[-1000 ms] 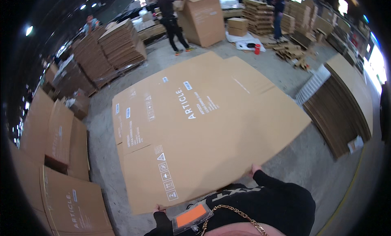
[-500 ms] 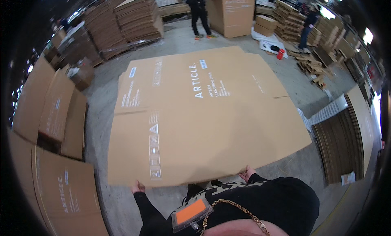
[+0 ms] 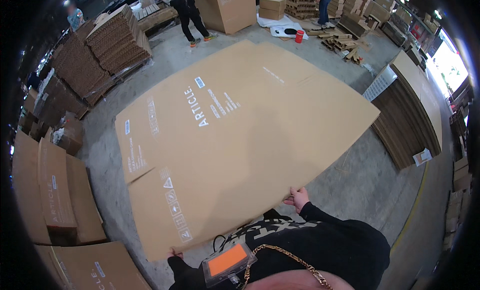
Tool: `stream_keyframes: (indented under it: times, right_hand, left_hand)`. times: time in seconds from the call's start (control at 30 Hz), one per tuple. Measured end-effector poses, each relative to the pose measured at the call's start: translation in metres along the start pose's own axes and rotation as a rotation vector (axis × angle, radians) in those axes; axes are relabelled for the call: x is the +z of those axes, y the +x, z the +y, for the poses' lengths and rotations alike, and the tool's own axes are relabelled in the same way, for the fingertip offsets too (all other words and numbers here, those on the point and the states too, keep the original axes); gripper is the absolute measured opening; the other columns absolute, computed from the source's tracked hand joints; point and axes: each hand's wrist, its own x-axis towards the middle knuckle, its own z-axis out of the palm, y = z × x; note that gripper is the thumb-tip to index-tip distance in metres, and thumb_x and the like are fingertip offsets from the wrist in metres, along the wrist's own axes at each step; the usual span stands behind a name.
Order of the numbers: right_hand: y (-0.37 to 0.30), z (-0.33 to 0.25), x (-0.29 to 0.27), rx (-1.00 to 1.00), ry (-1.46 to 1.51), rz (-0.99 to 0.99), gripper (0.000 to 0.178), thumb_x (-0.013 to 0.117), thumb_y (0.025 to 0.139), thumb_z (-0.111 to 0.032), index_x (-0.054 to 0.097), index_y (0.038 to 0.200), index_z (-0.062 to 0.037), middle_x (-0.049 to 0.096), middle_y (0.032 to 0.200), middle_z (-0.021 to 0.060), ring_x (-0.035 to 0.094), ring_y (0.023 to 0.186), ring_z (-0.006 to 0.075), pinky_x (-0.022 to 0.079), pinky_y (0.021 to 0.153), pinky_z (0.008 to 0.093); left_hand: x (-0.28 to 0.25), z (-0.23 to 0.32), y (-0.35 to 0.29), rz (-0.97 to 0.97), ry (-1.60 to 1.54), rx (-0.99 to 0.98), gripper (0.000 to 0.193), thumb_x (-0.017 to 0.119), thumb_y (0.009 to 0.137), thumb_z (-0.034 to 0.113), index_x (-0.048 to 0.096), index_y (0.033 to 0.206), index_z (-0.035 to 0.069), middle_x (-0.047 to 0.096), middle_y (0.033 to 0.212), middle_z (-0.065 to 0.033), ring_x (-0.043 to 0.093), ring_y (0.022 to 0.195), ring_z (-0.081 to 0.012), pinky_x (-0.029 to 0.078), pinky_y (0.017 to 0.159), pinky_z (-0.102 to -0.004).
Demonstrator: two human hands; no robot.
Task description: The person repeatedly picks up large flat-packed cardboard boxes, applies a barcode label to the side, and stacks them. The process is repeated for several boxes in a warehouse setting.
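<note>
A large flattened cardboard box, brown with white print and handling symbols, stretches out in front of me above the concrete floor. My left hand is closed on its near edge, close to the near left corner; most of those fingers are hidden by the board. Farther right along the same edge, my right hand pinches the board, thumb on top. A slit runs into the left side of the sheet, between two flaps.
Opened cartons stand at the left. A stack of flat cardboard is at the right. Bundled cardboard stacks, a tall carton and a person in dark clothes are beyond the sheet. Scattered wood or cardboard pieces lie far right.
The flattened box has swung counterclockwise, its left side coming nearer and its right side going farther. My left hand is lower, my right hand higher. The whole background has shifted with my turning.
</note>
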Motion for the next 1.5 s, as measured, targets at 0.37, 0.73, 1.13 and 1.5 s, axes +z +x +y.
stream_keyframes:
  times: [0.37, 0.73, 1.13, 1.5]
  right_hand:
    - [0.139, -0.034, -0.002, 0.169, -0.127, -0.033, 0.039, 0.054, 0.092, -0.028, 0.043, 0.12, -0.0033, 0.06, 0.104, 0.02, 0.066, 0.081, 0.0339, 0.06, 0.063, 0.0449]
    - [0.186, -0.006, -0.021, 0.216, -0.144, 0.048, 0.04, 0.057, 0.085, -0.027, 0.046, 0.116, -0.0035, 0.063, 0.086, 0.0162, 0.066, 0.066, 0.0289, 0.059, 0.057, 0.0408]
    - [0.166, -0.013, -0.013, 0.113, -0.148, 0.277, 0.03, 0.06, 0.083, -0.026, 0.058, 0.087, 0.004, 0.06, 0.065, 0.0171, 0.062, 0.05, 0.0274, 0.056, 0.048, 0.0405]
    - [0.116, 0.02, -0.011, 0.255, -0.885, -0.221, 0.042, 0.055, 0.088, -0.039, 0.063, 0.089, 0.002, 0.067, 0.073, 0.014, 0.066, 0.055, 0.0229, 0.053, 0.044, 0.0356]
  left_hand:
    - [0.064, -0.044, -0.039, 0.077, -0.065, -0.084, 0.032, 0.041, 0.098, 0.022, 0.052, 0.12, 0.001, 0.06, 0.117, -0.0164, 0.059, 0.107, -0.0338, 0.051, 0.089, -0.0526]
    - [0.068, -0.068, -0.024, 0.006, -0.194, -0.286, 0.033, 0.039, 0.097, 0.02, 0.052, 0.12, -0.001, 0.056, 0.124, -0.0172, 0.055, 0.114, -0.0342, 0.047, 0.096, -0.0516]
    - [0.037, -0.079, -0.002, 0.02, 0.177, -0.283, 0.032, 0.041, 0.094, 0.02, 0.052, 0.117, 0.001, 0.056, 0.117, -0.0169, 0.057, 0.105, -0.0323, 0.051, 0.085, -0.0467]
    - [0.108, -0.025, 0.007, 0.049, 0.555, -0.269, 0.043, 0.037, 0.096, 0.027, 0.039, 0.133, 0.005, 0.042, 0.136, -0.0169, 0.046, 0.122, -0.0324, 0.041, 0.097, -0.0499]
